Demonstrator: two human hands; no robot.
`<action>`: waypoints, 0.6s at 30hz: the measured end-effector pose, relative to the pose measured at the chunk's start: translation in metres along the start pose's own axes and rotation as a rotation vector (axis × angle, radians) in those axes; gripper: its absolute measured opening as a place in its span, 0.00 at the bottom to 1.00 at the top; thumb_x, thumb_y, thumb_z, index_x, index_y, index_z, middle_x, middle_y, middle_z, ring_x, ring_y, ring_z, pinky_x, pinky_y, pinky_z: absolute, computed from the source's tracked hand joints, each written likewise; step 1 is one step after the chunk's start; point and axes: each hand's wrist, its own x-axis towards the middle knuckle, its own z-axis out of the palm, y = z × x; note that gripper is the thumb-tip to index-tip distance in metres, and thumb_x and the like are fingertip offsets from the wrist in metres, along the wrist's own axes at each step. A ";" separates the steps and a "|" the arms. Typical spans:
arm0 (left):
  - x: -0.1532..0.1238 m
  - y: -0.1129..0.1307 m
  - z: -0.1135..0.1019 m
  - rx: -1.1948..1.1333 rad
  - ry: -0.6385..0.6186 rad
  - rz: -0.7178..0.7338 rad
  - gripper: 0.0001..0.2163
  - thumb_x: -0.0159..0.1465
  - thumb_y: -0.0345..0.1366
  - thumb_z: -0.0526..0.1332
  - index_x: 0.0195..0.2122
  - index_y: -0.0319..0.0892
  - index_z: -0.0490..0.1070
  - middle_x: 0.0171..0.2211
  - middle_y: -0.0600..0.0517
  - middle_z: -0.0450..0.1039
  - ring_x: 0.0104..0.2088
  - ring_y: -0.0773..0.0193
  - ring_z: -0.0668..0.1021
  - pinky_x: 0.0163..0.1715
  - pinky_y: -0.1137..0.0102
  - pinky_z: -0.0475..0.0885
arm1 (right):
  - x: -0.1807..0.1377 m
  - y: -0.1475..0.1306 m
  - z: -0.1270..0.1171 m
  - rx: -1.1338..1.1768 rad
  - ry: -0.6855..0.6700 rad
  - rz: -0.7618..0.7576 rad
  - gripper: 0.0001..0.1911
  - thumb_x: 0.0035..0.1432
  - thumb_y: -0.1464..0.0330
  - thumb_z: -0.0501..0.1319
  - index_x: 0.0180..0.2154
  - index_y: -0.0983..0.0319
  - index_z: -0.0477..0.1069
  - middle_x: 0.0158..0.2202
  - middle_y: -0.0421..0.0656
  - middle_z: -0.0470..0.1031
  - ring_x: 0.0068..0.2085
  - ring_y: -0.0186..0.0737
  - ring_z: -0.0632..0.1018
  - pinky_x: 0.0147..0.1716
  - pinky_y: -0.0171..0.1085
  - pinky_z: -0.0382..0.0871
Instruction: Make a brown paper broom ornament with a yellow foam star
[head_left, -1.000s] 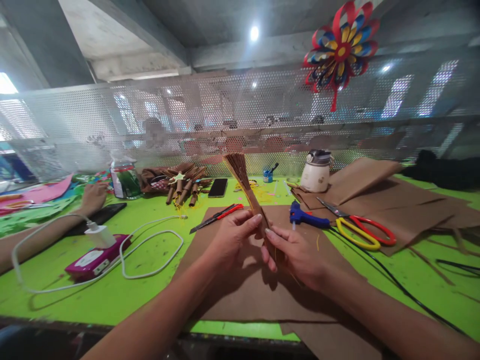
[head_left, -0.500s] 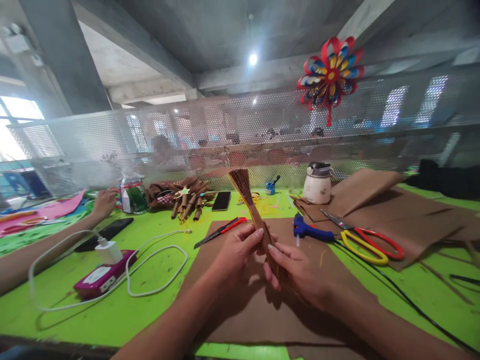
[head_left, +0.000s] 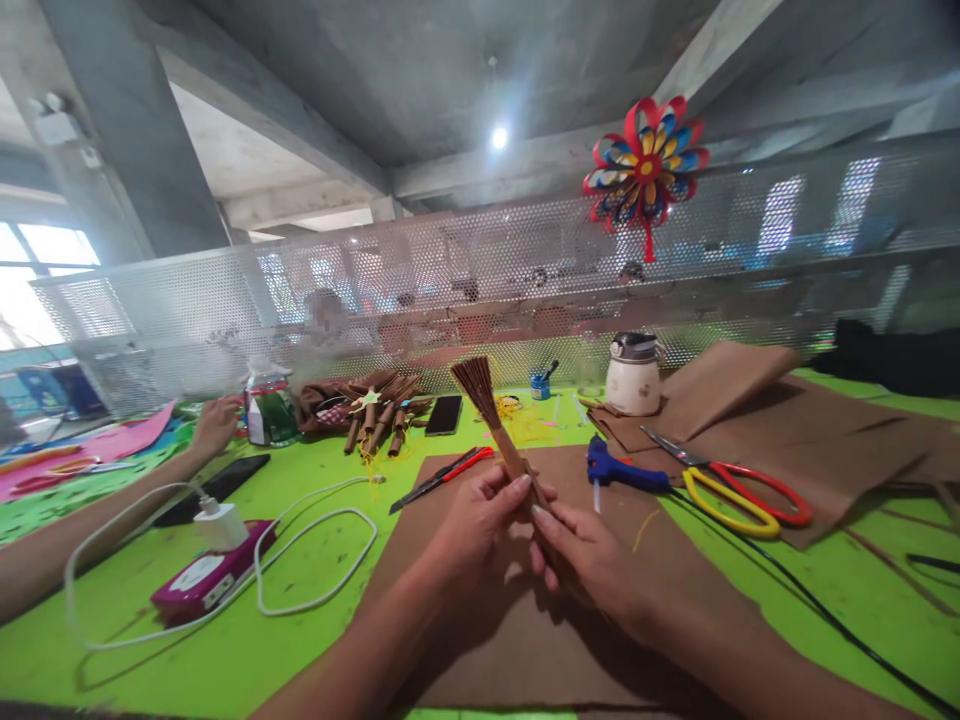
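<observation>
Resting flat on the lime-green tabletop (head_left: 225, 660) is a broad brown paper sheet (head_left: 525, 680), and above it the person's two hands meet. Red-and-yellow-handled metal scissors (head_left: 699, 463) lie to the right, near a blue plastic glue gun (head_left: 626, 470). Between the hands, the slim brown bundle with a fanned, bristle-like top (head_left: 510, 450) tilts up leftward. The left hand (head_left: 484, 505) pinches its handle, thumb pressed on the front; the right hand (head_left: 592, 550) grips lower, thumb flat against it, fingers curled behind and partly hidden.
</observation>
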 end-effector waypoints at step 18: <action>0.006 0.002 -0.003 -0.067 0.194 0.010 0.11 0.56 0.37 0.66 0.36 0.36 0.73 0.32 0.46 0.77 0.31 0.64 0.77 0.35 0.70 0.70 | -0.003 -0.002 -0.009 -0.330 0.095 -0.194 0.17 0.61 0.57 0.54 0.33 0.64 0.71 0.25 0.39 0.67 0.27 0.31 0.66 0.25 0.31 0.59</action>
